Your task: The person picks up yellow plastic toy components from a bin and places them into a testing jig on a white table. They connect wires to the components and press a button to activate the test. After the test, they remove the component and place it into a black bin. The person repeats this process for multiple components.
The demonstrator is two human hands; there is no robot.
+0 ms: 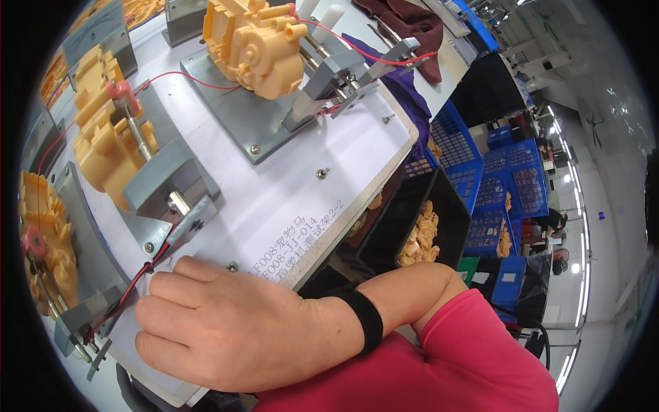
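Note:
My right hand [220,323] is closed in a loose fist, back upward, over the near edge of a white test board [274,206]. Its curled fingers hide whatever they may hold. A black band [367,319] circles the wrist. Beside the knuckles are a small toggle switch [232,266] and red and black wires [154,261]. Just beyond, a yellow plastic gearbox housing [103,158] sits in a grey metal clamp fixture [168,182]. A second yellow housing [264,62] is in the far fixture, a third [51,254] at the left. My left hand is out of view.
A black bin [391,230] with yellow parts [422,237] stands beyond the board's right edge. Blue crates [511,178] are stacked behind it. A meter box [99,38] stands at the far left. Purple cloth [408,93] and brown cloth [412,27] lie at the back.

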